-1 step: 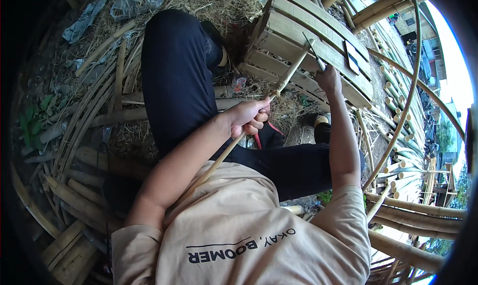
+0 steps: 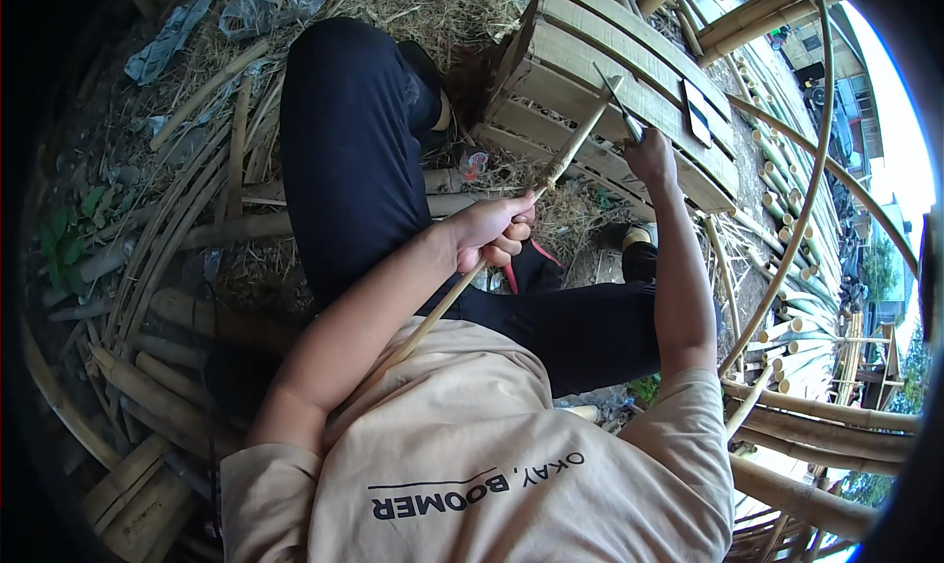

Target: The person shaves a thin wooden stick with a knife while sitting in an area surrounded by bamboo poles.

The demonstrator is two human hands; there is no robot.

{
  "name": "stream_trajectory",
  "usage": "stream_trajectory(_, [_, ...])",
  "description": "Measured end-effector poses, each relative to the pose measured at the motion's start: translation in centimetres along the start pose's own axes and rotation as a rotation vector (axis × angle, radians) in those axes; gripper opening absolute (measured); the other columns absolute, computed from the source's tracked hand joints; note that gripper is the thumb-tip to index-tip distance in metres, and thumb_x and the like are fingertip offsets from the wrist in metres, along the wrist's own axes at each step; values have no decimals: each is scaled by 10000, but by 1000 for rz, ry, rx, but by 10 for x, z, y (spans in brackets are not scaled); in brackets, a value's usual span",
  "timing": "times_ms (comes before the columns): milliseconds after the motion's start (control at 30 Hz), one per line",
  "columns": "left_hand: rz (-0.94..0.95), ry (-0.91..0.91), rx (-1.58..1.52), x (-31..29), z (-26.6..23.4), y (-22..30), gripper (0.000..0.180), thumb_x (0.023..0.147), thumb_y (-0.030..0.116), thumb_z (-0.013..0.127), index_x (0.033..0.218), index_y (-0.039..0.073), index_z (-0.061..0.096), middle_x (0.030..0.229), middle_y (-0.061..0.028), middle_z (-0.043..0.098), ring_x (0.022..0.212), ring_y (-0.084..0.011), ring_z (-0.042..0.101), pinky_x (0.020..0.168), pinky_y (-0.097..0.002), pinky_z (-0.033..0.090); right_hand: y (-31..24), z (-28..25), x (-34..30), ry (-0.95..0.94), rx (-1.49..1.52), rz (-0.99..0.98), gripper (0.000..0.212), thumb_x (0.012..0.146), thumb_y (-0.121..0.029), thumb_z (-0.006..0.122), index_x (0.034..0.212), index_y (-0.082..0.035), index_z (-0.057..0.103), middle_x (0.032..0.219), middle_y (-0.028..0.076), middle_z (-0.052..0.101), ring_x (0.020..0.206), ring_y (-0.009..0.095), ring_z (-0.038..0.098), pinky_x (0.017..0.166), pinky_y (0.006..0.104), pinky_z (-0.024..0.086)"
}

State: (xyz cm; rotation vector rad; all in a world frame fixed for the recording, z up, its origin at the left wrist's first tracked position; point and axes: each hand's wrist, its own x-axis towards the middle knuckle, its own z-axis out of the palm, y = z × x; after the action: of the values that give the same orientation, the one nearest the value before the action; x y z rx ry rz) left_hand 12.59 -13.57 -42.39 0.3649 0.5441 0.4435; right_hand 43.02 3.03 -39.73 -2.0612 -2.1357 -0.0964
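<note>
My left hand (image 2: pixel 492 234) is closed round a thin pale bamboo strip (image 2: pixel 573 150) with a knotty node just past my fingers. The strip slants from my belly, under my left forearm, up to a wooden slatted crate (image 2: pixel 570 44), where its far end lies over the slats. A knife (image 2: pixel 617 97) with a narrow dark blade is gripped in my right hand (image 2: pixel 650 158). Its blade crosses the strip's far end at an angle and seems to touch it. How deep the edge sits in the bamboo cannot be made out.
A flat dark-and-white object (image 2: pixel 696 114) lies on the crate's right side. Bamboo poles (image 2: pixel 801 258) are stacked at the right, with a long curved strip (image 2: pixel 808 204) before them. Straw, plastic bags (image 2: pixel 267 4) and more bamboo pieces (image 2: pixel 162 381) cover the ground at left.
The knife's tip has shifted very slightly to the left. My left hand and the bamboo strip stay practically where they were.
</note>
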Motion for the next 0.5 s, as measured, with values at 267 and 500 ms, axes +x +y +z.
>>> stream_trajectory(267, [12, 29, 25, -4, -5, 2, 406, 1101, 458, 349, 794, 193, 372, 589, 107, 241, 431, -4, 161, 354, -204, 125, -17, -11, -12, -85, 57, -36, 243, 771, -185, 666, 948, -34, 735, 981, 270, 704, 961, 439, 675, 890, 499, 541])
stream_trajectory(500, [19, 66, 42, 0, -2, 9, 406, 1102, 454, 345, 790, 197, 382, 582, 111, 234, 426, -4, 171, 355, -204, 129, -22, -37, -33, -198, -32, -89, 240, 741, -166, 655, 914, -15, 725, 930, 268, 707, 892, 445, 688, 855, 512, 549])
